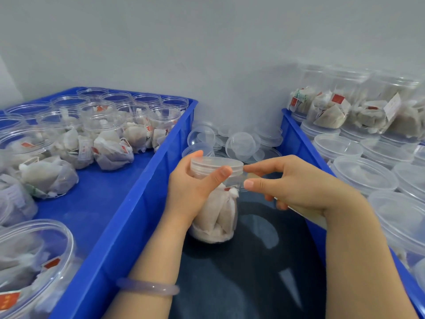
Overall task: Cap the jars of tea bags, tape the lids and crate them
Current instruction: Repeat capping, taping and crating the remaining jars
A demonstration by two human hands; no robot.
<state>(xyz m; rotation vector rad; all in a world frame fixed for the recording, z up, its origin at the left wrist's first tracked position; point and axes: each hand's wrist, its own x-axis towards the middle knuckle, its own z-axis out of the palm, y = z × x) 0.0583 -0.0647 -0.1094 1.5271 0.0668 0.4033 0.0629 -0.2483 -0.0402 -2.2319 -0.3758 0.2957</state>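
A clear jar [218,217] packed with white tea bags stands in front of me over my dark lap, with a clear lid [216,165] on top. My left hand [193,187] grips the jar just under the lid, thumb across the front. My right hand [292,183] pinches a strip of clear tape [241,178] at the lid's right side; the tape roll [310,215] sits in that palm, mostly hidden.
A blue crate [128,203] on the left holds several uncapped jars of tea bags [110,139]. Another blue crate [296,139] on the right holds several capped jars [363,173], some stacked. Loose clear lids [241,143] lie between the crates by the grey wall.
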